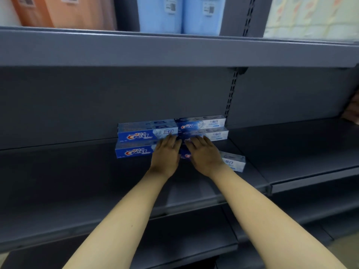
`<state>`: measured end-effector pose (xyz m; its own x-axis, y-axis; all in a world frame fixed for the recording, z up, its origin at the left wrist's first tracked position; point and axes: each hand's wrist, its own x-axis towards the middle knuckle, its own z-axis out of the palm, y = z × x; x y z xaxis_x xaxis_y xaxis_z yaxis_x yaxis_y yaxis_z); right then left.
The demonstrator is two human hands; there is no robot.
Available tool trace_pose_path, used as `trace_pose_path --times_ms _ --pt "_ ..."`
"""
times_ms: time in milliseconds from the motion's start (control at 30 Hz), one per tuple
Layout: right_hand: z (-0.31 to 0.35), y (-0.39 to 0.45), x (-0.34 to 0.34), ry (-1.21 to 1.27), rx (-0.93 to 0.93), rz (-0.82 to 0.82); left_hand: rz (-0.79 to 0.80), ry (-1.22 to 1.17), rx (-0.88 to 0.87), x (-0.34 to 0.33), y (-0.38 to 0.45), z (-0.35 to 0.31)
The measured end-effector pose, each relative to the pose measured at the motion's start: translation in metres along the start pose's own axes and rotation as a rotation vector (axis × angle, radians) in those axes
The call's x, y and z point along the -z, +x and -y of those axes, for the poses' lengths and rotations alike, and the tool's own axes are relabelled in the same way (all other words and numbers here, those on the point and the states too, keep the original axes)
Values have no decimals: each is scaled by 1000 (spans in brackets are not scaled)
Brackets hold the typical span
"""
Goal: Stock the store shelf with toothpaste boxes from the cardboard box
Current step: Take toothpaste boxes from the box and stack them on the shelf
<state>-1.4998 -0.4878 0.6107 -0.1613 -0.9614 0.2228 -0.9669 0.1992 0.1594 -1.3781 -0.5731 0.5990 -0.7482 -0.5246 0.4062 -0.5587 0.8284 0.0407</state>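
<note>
Blue-and-white cardboard Crest toothpaste boxes (147,133) sit stacked at the back of the dark grey metal shelf (77,171), in two side-by-side piles, long faces forward. One more blue-and-white toothpaste box (232,161) lies loose in front, at 4 o'clock from the stack, skewed to the row. My left hand (166,156) lies flat, fingers straight and together, tips touching the left pile's end. My right hand (204,155) lies on the loose box, fingers straight and slightly spread, tips near the right pile. Can't tell if the thumb wraps under it. Cardboard supply box not in view.

Risks, my read: pushing the skewed box in crooked jams its corner against the stack; an uneven shove shifts the top boxes backward or sideways and the piles are unbraced. Blue and orange wrapped packs (180,14) at 12 o'clock on the shelf above.
</note>
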Motion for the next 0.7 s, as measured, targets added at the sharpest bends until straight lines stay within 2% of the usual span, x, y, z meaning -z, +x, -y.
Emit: trace_pose_path --times_ms 200,367,567,700 --pt "-59 -37 -2 -70 -12 78 164 45 -99 -10 13 -52" --pt "-77 -40 -6 64 39 102 53 74 -47 -13 25 -65" --pt "-101 -18 -4 160 73 -34 13 189 6 1 46 -77" --pt "-117 4 3 165 66 -110 -94 265 20 6 70 -80"
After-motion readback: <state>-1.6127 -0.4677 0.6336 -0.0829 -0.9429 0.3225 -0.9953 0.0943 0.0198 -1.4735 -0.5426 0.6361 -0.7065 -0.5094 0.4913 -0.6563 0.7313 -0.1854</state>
